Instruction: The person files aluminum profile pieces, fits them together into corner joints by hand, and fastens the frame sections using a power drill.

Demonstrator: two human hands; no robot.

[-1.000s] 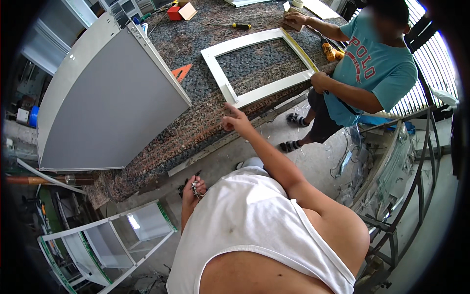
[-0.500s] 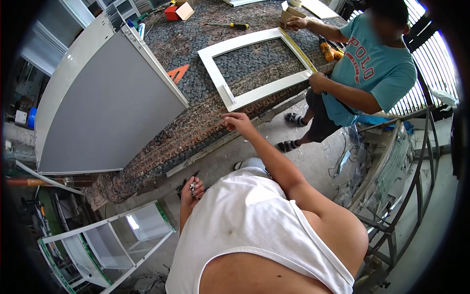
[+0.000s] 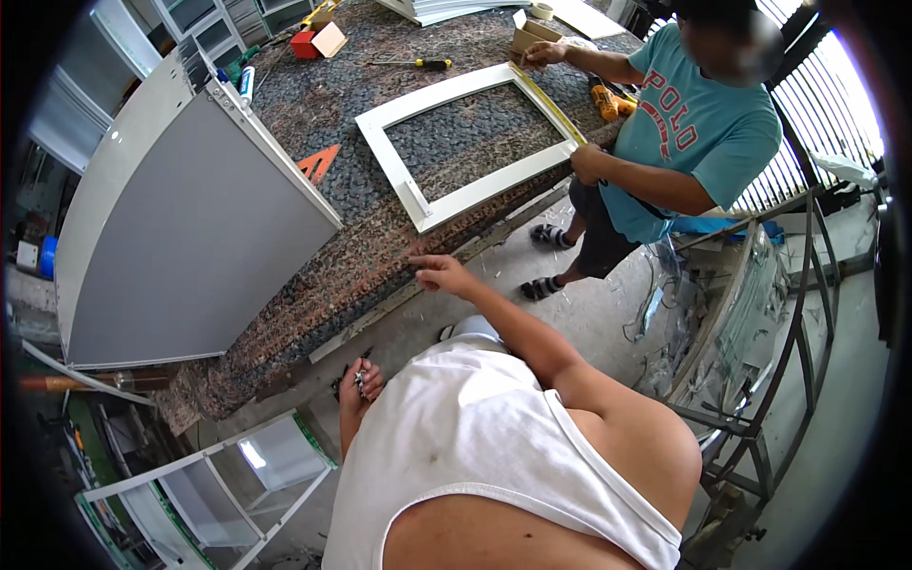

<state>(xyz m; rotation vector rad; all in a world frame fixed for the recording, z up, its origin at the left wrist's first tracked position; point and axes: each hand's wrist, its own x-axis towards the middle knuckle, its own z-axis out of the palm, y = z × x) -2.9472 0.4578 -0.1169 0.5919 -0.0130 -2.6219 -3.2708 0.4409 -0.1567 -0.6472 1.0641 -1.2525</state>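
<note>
My left hand [image 3: 362,387] is low beside my body, its fingers closed around small silvery metal pieces [image 3: 359,379] with something dark next to them; their exact kind does not show. By the table's near edge, my right hand [image 3: 445,275] holds nothing, index finger stretched out and the other fingers loosely bent. Just beyond it a white frame [image 3: 475,209] with one curved side lies flat on the speckled table [image 3: 366,271]. A co-worker's two hands [image 3: 591,163] stretch a yellow tape measure [image 3: 553,106] along the frame's right side.
Left on the table stands a large grey-and-white curved panel [image 3: 190,228], with an orange triangular square [image 3: 318,163] beside it. Farther back are a screwdriver [image 3: 432,65], a red box [image 3: 306,44] and an orange power drill [image 3: 608,102]. A white shelf unit [image 3: 209,484] stands lower left.
The whole view has shifted slightly, so the table and frame appear farther left. My right hand's index finger is straighter. The co-worker still holds the tape measure on the frame.
</note>
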